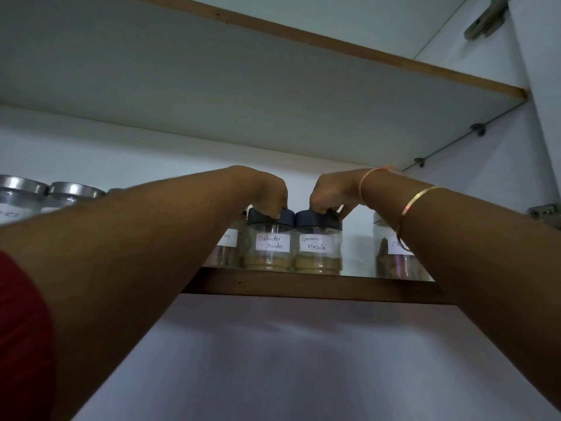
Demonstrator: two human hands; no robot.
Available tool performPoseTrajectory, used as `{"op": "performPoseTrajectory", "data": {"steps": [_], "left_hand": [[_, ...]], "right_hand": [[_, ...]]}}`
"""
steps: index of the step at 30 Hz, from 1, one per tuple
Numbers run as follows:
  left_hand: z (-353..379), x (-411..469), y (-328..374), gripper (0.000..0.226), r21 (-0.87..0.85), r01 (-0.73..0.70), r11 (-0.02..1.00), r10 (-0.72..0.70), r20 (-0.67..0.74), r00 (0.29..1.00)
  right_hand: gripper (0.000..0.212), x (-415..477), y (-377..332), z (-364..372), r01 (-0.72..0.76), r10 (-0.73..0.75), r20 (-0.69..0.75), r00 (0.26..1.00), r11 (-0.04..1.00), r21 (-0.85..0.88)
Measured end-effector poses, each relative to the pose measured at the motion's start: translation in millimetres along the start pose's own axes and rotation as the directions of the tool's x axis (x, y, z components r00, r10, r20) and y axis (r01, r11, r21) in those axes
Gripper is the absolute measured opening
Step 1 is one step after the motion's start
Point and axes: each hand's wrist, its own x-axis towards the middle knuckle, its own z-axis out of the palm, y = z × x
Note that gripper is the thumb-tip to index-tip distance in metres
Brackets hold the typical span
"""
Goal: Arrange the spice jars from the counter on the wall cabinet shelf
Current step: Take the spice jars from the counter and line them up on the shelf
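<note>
Head view looks up into the wall cabinet, where both arms reach to the shelf point(303, 285) near the middle of the picture. Left hand point(267, 192) pinches the dark lid of the Coriander Powder jar point(270, 249) from above; right hand point(334, 192) pinches the lid of the Garam Masala jar point(317, 250) the same way. Both jars stand upright on the shelf near its front edge, touching side by side, labels facing out.

Other jars are already up: one partly hidden behind the left forearm at about 9 o'clock of the coriander jar point(227, 247), two steel-lidded jars point(45, 192) farther out at 9 o'clock, and a clear jar point(391, 247) at 3 o'clock behind the right wrist, well apart from the pair.

Judging by this, the task looks well advanced, with these two being set or nudged into line. What remains is letting go; the counter is out of sight, so whether more jars wait there cannot be told.
</note>
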Motion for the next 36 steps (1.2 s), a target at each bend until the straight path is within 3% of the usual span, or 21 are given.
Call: {"op": "performPoseTrajectory", "data": {"steps": [8,18,21,23,25,26,30,36], "left_hand": [[8,20,6,0.041,0.033,0.085,0.996,-0.088,0.109,0.99],[11,21,8,0.036,0.027,0.071,0.997,-0.074,0.149,0.986],[21,16,15,0.054,-0.009,0.106,0.994,-0.103,0.159,0.982],[33,8,21,0.077,-0.004,0.156,0.988,-0.154,0.137,0.979],[37,0,24,0.089,-0.058,0.21,0.976,-0.206,0.063,0.976],[35,-2,27,0.09,-0.119,0.229,0.966,-0.228,0.019,0.973],[17,-13,53,0.081,-0.308,0.191,0.932,-0.213,-0.041,0.976],[14,-19,101,0.058,-0.484,0.077,0.872,-0.097,-0.016,0.995]], "right_hand": [[0.009,22,12,10,0.052,-0.05,0.04,0.998,0.998,-0.041],[0.004,34,30,19,0.13,-0.13,0.067,0.989,0.991,0.011],[0.005,23,29,24,0.11,-0.109,0.088,0.99,0.994,-0.015],[0.036,17,30,26,0.096,-0.09,0.144,0.986,0.995,-0.034],[0.075,10,34,25,0.12,-0.12,0.089,0.989,0.993,0.0],[0.08,7,36,24,0.153,-0.154,0.036,0.987,0.988,0.032],[0.079,-10,43,20,0.17,-0.167,-0.047,0.985,0.984,0.058],[0.069,-28,58,15,0.146,-0.152,-0.069,0.986,0.986,-0.076]]}}
